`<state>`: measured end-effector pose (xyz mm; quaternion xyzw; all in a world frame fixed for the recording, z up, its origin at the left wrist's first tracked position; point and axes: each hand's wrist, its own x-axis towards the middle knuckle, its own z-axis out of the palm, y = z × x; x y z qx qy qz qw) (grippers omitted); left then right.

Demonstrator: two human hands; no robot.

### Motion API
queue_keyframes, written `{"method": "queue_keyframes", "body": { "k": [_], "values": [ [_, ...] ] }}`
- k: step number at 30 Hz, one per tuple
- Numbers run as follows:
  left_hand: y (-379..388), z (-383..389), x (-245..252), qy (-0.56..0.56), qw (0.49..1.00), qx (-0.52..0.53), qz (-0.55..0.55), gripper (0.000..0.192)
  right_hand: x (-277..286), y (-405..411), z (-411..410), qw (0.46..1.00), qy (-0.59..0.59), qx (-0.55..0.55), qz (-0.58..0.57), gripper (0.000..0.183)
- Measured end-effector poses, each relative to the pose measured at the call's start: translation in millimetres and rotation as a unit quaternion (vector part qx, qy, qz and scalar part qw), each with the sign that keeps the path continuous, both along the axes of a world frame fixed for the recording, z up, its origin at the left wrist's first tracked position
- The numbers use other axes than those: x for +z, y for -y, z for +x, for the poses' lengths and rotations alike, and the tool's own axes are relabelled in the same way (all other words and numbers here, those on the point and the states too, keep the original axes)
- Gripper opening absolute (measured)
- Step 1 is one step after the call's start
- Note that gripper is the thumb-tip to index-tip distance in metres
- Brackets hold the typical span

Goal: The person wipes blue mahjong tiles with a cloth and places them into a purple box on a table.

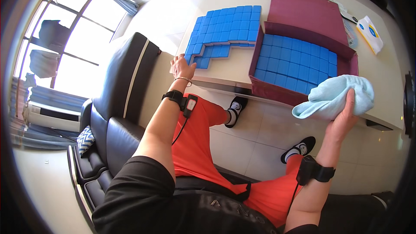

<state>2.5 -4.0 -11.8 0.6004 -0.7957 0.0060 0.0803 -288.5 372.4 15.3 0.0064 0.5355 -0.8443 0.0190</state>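
My right hand [344,120] holds a bunched light blue cloth [334,96] over the near right corner of a maroon case. At the table's near left corner, my left hand [182,66] has its thumb and fingers around the end of a block of blue-backed mahjong tiles [227,24]; whether it grips a tile I cannot tell. That block is stepped, with an upper layer and part of a lower layer showing. More blue tiles [292,61] lie in rows inside the open maroon case [276,91], whose lid [305,16] is folded back.
The white table [234,68] carries a tissue pack [370,35] and a remote control [349,16] beyond the case. A dark leather sofa [123,133] with a zigzag cushion [85,140] stands on the left. My feet are on the tiled floor [256,149] below the table's near edge.
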Motion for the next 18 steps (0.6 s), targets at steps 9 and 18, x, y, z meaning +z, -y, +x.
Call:
{"method": "queue_keyframes", "body": {
  "k": [9, 18],
  "values": [
    [26, 32, -31, -0.042, 0.996, -0.011, 0.072, 0.075, -12, 23, 10, 0.998, -0.019, 0.044, 0.036, 0.043],
    [25, 21, -28, -0.084, 0.996, 0.011, 0.039, 0.059, -11, 35, 15, 0.996, -0.019, 0.069, 0.051, 0.039]
  ]
}}
